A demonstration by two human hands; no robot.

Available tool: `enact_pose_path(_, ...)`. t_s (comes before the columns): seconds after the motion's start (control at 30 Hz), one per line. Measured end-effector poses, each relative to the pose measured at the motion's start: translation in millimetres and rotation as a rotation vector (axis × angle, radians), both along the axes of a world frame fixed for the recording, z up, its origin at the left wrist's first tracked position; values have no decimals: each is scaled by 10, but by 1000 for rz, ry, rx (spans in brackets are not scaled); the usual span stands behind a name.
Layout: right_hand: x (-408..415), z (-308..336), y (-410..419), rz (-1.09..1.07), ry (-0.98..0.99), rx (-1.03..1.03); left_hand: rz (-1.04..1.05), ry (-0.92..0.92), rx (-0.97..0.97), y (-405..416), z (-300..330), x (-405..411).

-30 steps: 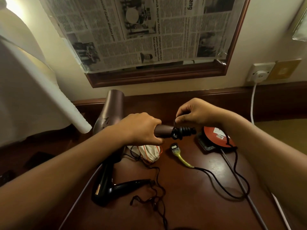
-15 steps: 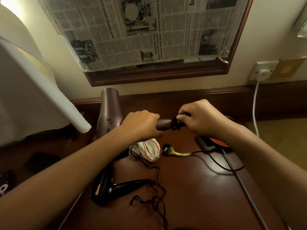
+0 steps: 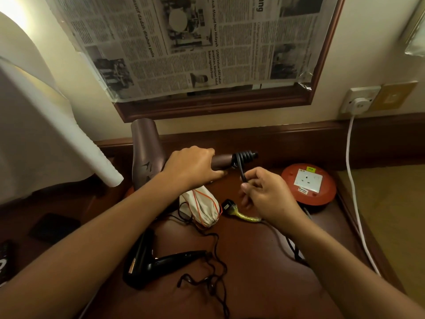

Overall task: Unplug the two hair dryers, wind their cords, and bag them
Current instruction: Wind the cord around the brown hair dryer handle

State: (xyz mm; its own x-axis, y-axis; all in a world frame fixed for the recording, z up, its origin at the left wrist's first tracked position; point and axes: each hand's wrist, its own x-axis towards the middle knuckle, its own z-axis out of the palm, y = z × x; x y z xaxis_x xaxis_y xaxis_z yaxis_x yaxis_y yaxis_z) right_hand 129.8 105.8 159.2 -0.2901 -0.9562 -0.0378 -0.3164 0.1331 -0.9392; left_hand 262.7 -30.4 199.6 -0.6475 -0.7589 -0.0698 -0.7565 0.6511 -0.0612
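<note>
Winding the cord (image 3: 241,168) around the handle of the mauve hair dryer (image 3: 147,155) at 12 o'clock on the desk (image 3: 264,272), we are about half done with this one. Our left hand (image 3: 195,166) grips the handle; our right hand (image 3: 264,192) pinches the cord just below the finished coils. Its plug (image 3: 227,207) lies free at the centre, so both dryers look unplugged. The black hair dryer (image 3: 147,261) at 6 o'clock has a loose cord, and the cloth bag (image 3: 202,208) between them holds nothing yet, we think.
</note>
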Motion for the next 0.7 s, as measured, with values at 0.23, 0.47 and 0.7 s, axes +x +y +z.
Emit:
enact_pose_path(0.23, -83, -2, 4, 98, -78, 83, -8, 88, 70, 50, 15, 32)
enact_pose_path(0.47, -155, 1, 47, 158, -265, 158, 14, 223, 229, 44, 86, 77)
enact_pose_path(0.7, -157, -251, 123, 259, -687, 117, -22, 278, 334, 83, 199, 126)
